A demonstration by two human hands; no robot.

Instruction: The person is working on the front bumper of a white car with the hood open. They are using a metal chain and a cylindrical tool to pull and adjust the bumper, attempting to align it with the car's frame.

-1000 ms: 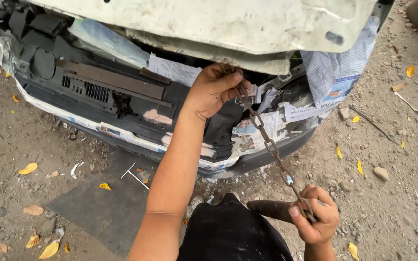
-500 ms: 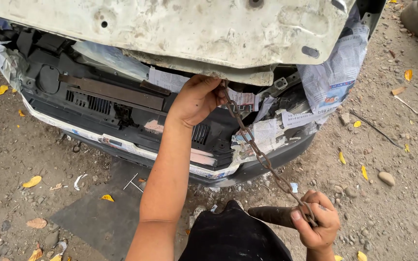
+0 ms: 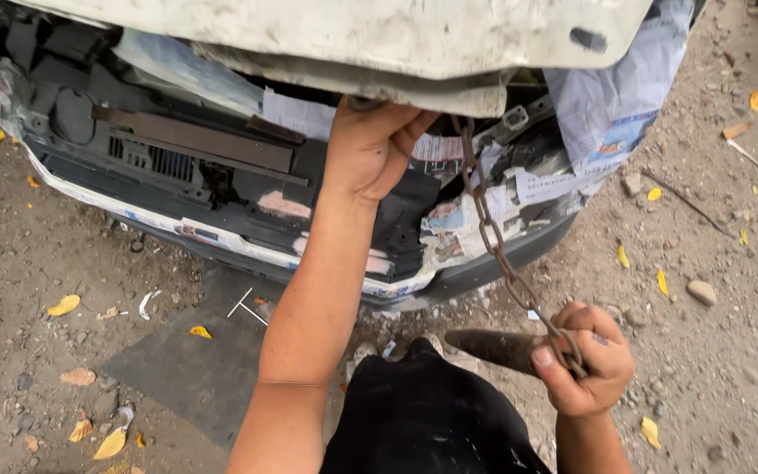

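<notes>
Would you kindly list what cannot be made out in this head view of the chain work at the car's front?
- Upper end of the chain: hidden behind the white panel, so its anchor is unseen.
- Left hand: fingertips tucked under that panel.
- Dark rod: its far end is covered by the right hand.
- Panel top: cut off by the frame edge.

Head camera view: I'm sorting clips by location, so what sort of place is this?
Probably an outdoor, informal car repair yard. A stripped car front, masked with newspaper, stands on bare dirt ground strewn with stones and fallen leaves. The left hand reaches under the panel; the right hand grips a rusty chain.
</notes>
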